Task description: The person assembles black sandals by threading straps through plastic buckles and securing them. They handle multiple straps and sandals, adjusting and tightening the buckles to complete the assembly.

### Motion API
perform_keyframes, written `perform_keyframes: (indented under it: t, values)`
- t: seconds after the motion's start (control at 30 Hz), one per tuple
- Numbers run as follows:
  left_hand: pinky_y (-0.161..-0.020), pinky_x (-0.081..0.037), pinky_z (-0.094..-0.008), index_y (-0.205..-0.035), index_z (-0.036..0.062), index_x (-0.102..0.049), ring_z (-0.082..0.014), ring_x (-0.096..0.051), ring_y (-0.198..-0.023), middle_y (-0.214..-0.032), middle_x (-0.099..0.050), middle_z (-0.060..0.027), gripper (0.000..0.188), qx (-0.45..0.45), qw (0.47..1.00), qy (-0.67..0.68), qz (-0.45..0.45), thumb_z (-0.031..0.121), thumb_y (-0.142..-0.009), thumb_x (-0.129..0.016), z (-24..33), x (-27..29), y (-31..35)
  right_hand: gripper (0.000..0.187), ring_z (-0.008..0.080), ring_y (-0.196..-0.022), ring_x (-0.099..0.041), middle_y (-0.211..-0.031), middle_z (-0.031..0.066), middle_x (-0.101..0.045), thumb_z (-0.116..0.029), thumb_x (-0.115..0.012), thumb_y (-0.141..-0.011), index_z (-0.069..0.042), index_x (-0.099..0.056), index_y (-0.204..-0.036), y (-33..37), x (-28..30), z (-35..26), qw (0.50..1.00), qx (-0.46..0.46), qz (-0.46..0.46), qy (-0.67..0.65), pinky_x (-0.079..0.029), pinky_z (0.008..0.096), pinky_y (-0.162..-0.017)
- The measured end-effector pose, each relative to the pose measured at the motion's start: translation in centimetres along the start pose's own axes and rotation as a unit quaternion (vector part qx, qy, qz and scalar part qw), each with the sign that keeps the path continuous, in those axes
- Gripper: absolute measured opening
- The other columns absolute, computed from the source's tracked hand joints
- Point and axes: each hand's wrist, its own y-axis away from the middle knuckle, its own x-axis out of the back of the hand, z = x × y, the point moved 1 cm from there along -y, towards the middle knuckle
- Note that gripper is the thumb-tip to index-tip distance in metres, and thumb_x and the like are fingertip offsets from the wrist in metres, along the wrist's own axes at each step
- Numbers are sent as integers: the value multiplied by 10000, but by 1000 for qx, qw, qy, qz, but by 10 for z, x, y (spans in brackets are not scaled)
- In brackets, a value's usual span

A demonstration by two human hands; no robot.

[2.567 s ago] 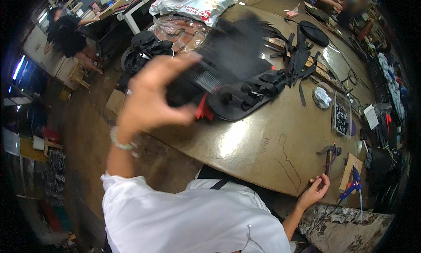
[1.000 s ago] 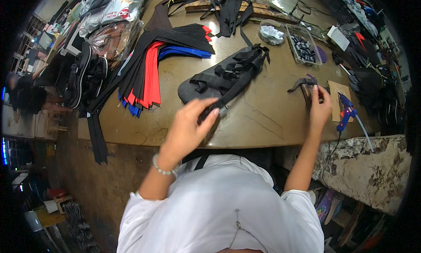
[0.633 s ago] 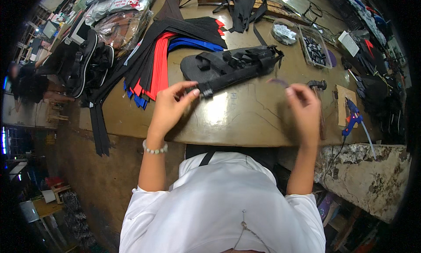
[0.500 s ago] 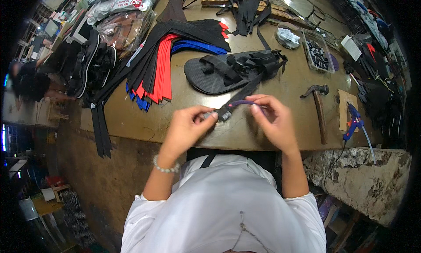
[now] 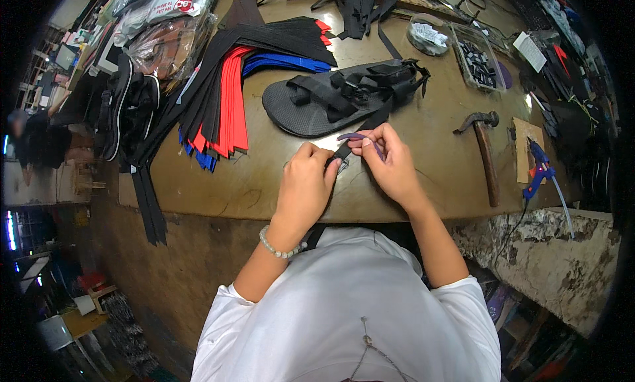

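A black strappy sandal (image 5: 284, 111) lies on its sole on the table, toe to the left. From its right part a black webbing strap (image 5: 377, 117) runs down to my hands. My left hand (image 5: 305, 180) pinches the strap's end, where a small dark piece with pale marks shows beside the fingertips. Between the thumb and fingers of my right hand (image 5: 390, 167) is a thin, curved purple strip (image 5: 360, 137), close above the strap. My fingers cover part of both things.
Left lie black, red (image 5: 233, 111) and blue strap strips. At right are a hammer (image 5: 486, 154), a blue glue gun (image 5: 539, 167) on cardboard (image 5: 522, 134), a bin of black buckles (image 5: 477, 64) and a round tub (image 5: 428, 37). Beyond the table's left side, a person (image 5: 36, 134) is blurred.
My left hand has moved right and up, nearer the right hand. The right hand has shifted slightly left and up with the purple strip, whose free end now points left above the strap.
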Motion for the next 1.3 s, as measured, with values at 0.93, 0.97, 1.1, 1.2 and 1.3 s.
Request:
perform_keyframes:
  t: [0.93,0.97,1.1,1.2,1.3]
  values:
    - [-735,-477,-399,-966,-41,-558,-344,-587,-815,-929,-582,-188,86,-70,990,22,124,28,-934,-597,-7,-18,18,132,218,-956,-677,-1066,201,-670,-2,-610,-847,23,-481,-842,4,3,1,997,75,-11,0,-539,319,-824]
    - [-728,-479,-396,-964,-42,-556,-343,-587,-809,-926,-580,-189,85,-62,990,35,124,29,-937,-595,-7,-19,18,130,221,-949,-678,-1062,201,-672,-3,-611,-845,27,-485,-846,4,2,0,998,60,-3,-1,-540,320,-820]
    - [-714,-481,-392,-955,-41,-549,-338,-586,-796,-918,-576,-189,86,-58,989,35,131,33,-943,-591,-9,-20,18,120,230,-921,-680,-1052,201,-675,-16,-613,-850,40,-509,-871,5,-1,-3,997,69,13,27,-543,322,-807]
    - [-711,-479,-393,-951,-39,-546,-336,-584,-792,-913,-572,-188,87,-57,989,32,132,35,-944,-590,-8,-20,17,91,188,-992,-655,-1109,195,-645,22,-563,-884,31,-472,-891,6,-3,-3,997,56,-14,49,-511,287,-857]
    - [-706,-477,-395,-951,-37,-541,-335,-583,-789,-909,-569,-186,90,-52,990,32,127,41,-947,-586,-8,-20,16,90,188,-982,-657,-1104,195,-645,19,-570,-881,36,-482,-888,6,-4,-2,993,80,-11,83,-514,289,-853]
